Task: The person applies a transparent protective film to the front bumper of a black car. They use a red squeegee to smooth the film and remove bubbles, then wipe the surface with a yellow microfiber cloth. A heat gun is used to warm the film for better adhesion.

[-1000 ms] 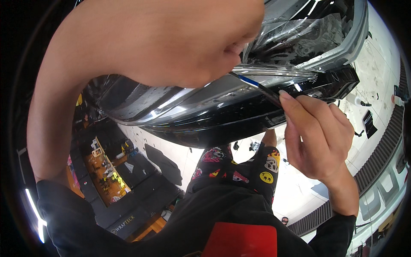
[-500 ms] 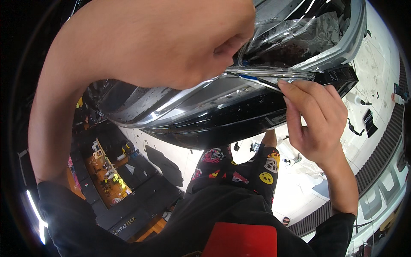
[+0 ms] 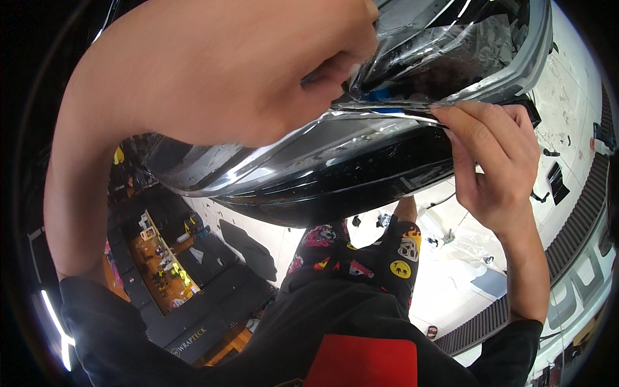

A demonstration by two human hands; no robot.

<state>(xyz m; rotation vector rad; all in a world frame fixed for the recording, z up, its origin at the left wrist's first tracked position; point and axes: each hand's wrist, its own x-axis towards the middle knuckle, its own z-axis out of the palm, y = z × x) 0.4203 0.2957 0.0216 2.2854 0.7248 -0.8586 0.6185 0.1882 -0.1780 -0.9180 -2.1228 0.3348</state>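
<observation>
A glossy black car panel (image 3: 348, 169) curves in front of me, with clear wrinkled film (image 3: 445, 55) lying over its upper part. My left hand (image 3: 284, 71) reaches in from the left, large and close, with its fingers curled shut at the film's bunched edge; its fingertips are partly hidden. My right hand (image 3: 496, 151) pinches a slim silver tool with a blue section (image 3: 389, 111), held nearly flat along the seam below the film. The tool points left toward my left hand, and I cannot make out its tip.
White floor tiles (image 3: 567, 122) carry black scraps (image 3: 558, 184) on the right, beside a dark ribbed strip (image 3: 567, 238) and a white vehicle (image 3: 580, 303). At lower left stands a black workbench (image 3: 219, 322) with a wooden top (image 3: 151, 267) bearing several small items.
My right hand has shifted right and slightly up with the slim tool, now lying flatter along the seam. My left hand has moved slightly left and down.
</observation>
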